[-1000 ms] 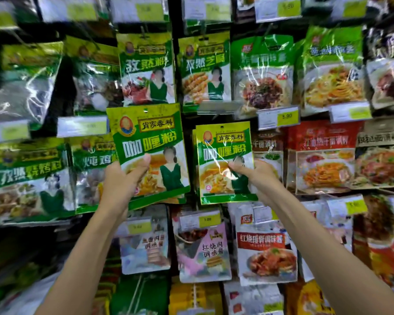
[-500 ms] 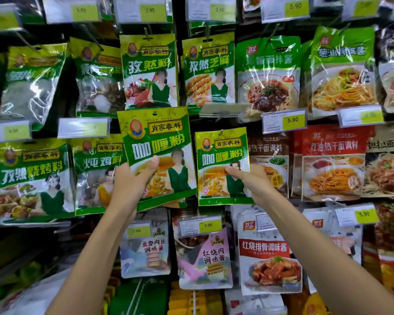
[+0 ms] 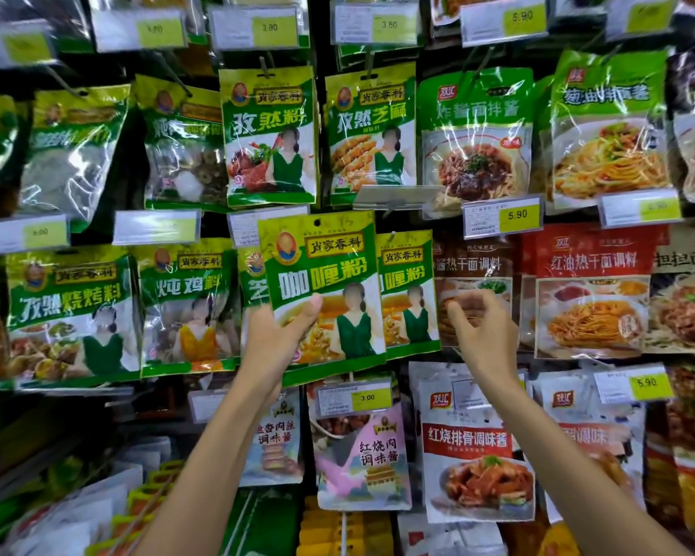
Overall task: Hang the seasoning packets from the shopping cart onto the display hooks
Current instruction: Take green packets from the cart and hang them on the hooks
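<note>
The display rack [image 3: 322, 58] is a dark upright panel fitted with rows of wire hooks [image 3: 265, 67]. Seasoning packets hang from the hooks by their top edges.

- Upper row: green cumin powder packet [image 3: 269, 134], cumin sesame packet [image 3: 372, 130], noodle sauce packet [image 3: 476, 138].
- Middle row: barbecue seasoning packet [image 3: 71, 315], stew seasoning packet [image 3: 185, 311], hung curry powder packet [image 3: 412, 290], red noodle seasoning packet [image 3: 590, 290].
- Lower row: pink packet [image 3: 364, 447], rib sauce packet [image 3: 474, 455].

Price tags [image 3: 502, 218] sit at the hook ends, in front of the packets. Legible tags read 5.90, 3.90 and 3.00.
</note>
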`<state>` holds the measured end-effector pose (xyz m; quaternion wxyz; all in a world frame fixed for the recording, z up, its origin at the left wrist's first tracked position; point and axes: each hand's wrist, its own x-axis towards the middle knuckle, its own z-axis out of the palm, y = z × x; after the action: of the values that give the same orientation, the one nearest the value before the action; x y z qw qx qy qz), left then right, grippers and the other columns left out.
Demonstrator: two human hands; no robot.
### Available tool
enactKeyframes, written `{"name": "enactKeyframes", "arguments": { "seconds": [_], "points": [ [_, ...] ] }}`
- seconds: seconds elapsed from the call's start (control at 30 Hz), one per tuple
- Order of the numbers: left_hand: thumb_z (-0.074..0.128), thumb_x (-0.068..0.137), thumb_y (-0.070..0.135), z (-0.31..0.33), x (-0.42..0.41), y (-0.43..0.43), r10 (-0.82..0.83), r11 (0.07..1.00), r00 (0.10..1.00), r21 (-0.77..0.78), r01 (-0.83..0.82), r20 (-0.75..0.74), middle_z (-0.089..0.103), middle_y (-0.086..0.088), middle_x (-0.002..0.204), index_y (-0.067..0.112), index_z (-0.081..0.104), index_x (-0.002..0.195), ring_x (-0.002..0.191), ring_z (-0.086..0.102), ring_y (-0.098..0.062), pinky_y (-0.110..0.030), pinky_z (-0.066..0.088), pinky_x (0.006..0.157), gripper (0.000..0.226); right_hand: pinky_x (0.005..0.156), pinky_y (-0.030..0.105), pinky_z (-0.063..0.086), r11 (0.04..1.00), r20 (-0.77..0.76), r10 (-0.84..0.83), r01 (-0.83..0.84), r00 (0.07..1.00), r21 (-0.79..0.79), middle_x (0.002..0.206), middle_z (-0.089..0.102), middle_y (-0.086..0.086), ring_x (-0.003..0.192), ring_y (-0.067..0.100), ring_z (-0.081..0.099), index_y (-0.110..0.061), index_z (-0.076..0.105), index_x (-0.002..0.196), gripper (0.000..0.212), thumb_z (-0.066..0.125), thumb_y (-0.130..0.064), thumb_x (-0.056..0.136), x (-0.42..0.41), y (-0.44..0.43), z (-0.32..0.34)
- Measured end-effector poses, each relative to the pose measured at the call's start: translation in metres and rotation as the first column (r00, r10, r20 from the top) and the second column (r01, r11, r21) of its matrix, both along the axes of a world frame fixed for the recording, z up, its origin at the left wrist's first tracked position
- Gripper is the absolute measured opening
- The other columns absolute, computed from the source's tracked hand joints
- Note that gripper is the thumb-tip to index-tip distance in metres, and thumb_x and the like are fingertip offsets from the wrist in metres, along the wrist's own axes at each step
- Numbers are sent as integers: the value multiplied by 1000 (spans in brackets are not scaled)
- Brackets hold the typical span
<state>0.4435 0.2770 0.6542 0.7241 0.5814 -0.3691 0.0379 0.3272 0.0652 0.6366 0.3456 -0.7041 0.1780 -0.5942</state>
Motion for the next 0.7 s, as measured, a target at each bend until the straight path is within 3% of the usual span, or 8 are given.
{"name": "enactKeyframes", "arguments": {
  "seconds": [0.1, 0.2, 0.27, 0.37, 0.47, 0.53, 0.63, 0.7],
  "points": [
    [73, 64, 56, -3, -13, -14, -73, 997, 997, 34, 74, -36, 63, -14, 94, 6, 62, 106, 88, 60, -29, -61, 47, 93, 66, 74, 15, 52, 933, -21, 357, -356, 934, 57, 99, 70, 2, 94, 14, 66, -18, 65, 100, 13, 55, -26, 97, -1, 22, 10],
    [73, 63, 55, -5, -26, -28, -84, 994, 996, 62, 87, -43, 70, -23, 99, 4, 64, 101, 96, 65, -42, -61, 48, 92, 64, 80, 19, 47, 813, -32, 567, -553, 823, 184, 105, 68, 16, 93, 22, 65, -9, 67, 98, 34, 55, -41, 94, 3, 39, 20],
    [72, 68, 53, -6, -31, -35, -96, 993, 995, 69, 97, -22, 65, -33, 101, -2, 64, 100, 93, 64, -47, -61, 48, 91, 65, 74, 23, 48, 755, -3, 630, -611, 777, 238, 84, 68, 16, 82, 27, 65, -1, 62, 84, 45, 61, -46, 87, 4, 43, 22],
    [68, 76, 50, -6, -31, -40, -24, 992, 998, 125, 16, 59, 69, -24, 86, 8, 65, 80, 79, 67, -38, -46, 55, 80, 42, 72, 35, 53, 727, 24, 653, -636, 757, 260, 81, 65, 14, 77, 23, 66, -3, 57, 78, 35, 65, -36, 88, 5, 40, 21],
    [60, 85, 52, -1, -22, -35, 186, 950, 944, 197, -244, 272, 64, -1, 78, 14, 58, 82, 70, 61, -14, -23, 48, 66, 39, 86, 43, 56, 723, 48, 643, -626, 764, 293, 93, 65, 29, 89, 34, 67, 14, 58, 89, 46, 64, -32, 90, 6, 31, 17],
    [57, 92, 43, 12, -11, -24, 436, 862, 763, 22, -506, 477, 62, 7, 80, 15, 60, 91, 71, 58, -6, -12, 41, 63, 27, 95, 47, 50, 726, 60, 625, -608, 778, 320, 93, 62, 33, 93, 41, 62, 14, 58, 85, 47, 65, -32, 89, 6, 25, 14],
    [52, 97, 27, 41, 12, -10, 680, 584, 253, -301, -754, 688, 63, -9, 93, 6, 62, 104, 85, 58, -22, -24, 41, 66, 24, 85, 35, 54, 729, 61, 611, -591, 789, 346, 85, 61, 23, 82, 28, 63, 3, 60, 81, 34, 65, -29, 89, 7, 15, 8],
    [50, 97, 24, 58, 30, -9, 693, 463, 22, -421, -780, 720, 61, -17, 104, 2, 60, 113, 97, 57, -32, -36, 46, 77, 29, 70, 20, 54, 725, 63, 618, -599, 784, 341, 82, 61, 11, 79, 18, 60, 0, 61, 79, 31, 65, -29, 89, 9, 9, 7]
  ]
}}
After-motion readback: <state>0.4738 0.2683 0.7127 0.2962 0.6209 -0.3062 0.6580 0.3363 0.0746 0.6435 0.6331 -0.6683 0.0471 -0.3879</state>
